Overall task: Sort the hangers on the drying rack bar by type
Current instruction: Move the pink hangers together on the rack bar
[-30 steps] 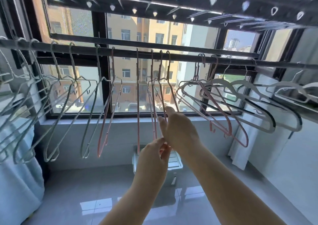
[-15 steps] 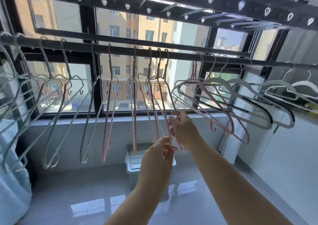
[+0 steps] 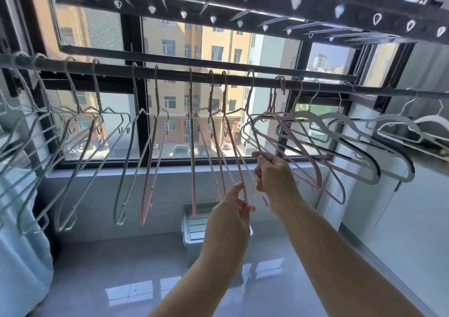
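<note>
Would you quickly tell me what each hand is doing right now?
Left hand: closed, pinching the lower end of a thin pink wire hanger.
Right hand: closed, grip on the next thin pink wire hanger to the right.

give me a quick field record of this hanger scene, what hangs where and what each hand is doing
bar: drying rack bar across the window, hangers hooked along it
left group: grey wire hangers
middle group: pink wire hangers
right group: wide plastic hangers, a few pink ones among them
left hand: pinches the bottom of one pink wire hanger
right hand: grips another pink wire hanger
floor: plastic storage box below the hands
</note>
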{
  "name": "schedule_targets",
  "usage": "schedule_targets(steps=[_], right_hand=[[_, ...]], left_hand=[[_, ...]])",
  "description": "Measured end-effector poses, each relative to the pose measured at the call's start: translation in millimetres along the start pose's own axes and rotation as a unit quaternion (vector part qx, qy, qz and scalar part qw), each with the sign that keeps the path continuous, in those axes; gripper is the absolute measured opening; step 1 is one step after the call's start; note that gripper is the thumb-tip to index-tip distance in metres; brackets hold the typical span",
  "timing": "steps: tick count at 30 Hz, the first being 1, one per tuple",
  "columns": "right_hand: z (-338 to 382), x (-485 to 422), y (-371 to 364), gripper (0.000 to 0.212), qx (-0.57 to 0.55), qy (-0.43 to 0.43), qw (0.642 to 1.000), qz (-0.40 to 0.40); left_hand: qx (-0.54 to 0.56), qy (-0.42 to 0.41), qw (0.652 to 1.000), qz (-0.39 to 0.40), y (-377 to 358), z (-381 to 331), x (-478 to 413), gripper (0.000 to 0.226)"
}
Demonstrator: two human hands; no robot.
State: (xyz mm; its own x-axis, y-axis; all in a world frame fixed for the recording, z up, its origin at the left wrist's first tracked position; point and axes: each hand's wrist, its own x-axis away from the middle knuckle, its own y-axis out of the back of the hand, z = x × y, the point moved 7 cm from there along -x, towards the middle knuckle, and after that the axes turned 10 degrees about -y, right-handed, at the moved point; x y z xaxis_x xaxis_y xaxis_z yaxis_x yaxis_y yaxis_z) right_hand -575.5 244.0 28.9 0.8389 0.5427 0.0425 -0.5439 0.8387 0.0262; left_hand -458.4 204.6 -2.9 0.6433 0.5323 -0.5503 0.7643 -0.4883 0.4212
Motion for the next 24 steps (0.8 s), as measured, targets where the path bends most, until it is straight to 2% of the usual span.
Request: schedule_targets(steps=[7, 9, 11, 13, 15, 17, 19, 21, 24], right_hand=[[-2, -1, 0, 0.024, 0.026, -0.003, 0.999, 0.031], [-2, 0, -2, 0.029, 0.094, 0.001, 0.994, 0.048], [3, 4, 0, 0.035, 0.264, 0.039, 0.963, 0.038], [15, 11, 12, 0.042, 0.409, 0.127, 0.903, -0.028], [43, 27, 34, 0.043, 0.453, 0.245, 0.846, -0.138], [60, 32, 60, 0.043, 0.479, 0.294, 0.797, -0.221], [59, 22, 80, 0.046, 0.513, 0.260, 0.785, -0.231], [51, 15, 86, 0.047, 0.546, 0.224, 0.781, -0.205], [49, 18, 92, 0.036, 0.562, 0.251, 0.762, -0.201]], left_hand=[[-0.025, 0.019, 0.999, -0.022, -5, -2, 3, 0.043], [-0.038, 0.020, 0.999, -0.024, -5, -4, 6, 0.045], [-0.059, 0.016, 0.998, -0.029, -2, -8, 10, 0.053], [-0.092, 0.001, 0.994, -0.056, 7, -16, 13, 0.058], [-0.106, -0.046, 0.987, -0.109, 15, -31, 15, 0.057], [-0.103, -0.115, 0.977, -0.149, 13, -49, 12, 0.052], [-0.072, -0.146, 0.976, -0.143, -5, -63, 8, 0.044], [-0.037, -0.147, 0.983, -0.106, -30, -75, 7, 0.038], [0.006, -0.116, 0.992, -0.041, -70, -85, 6, 0.042]])
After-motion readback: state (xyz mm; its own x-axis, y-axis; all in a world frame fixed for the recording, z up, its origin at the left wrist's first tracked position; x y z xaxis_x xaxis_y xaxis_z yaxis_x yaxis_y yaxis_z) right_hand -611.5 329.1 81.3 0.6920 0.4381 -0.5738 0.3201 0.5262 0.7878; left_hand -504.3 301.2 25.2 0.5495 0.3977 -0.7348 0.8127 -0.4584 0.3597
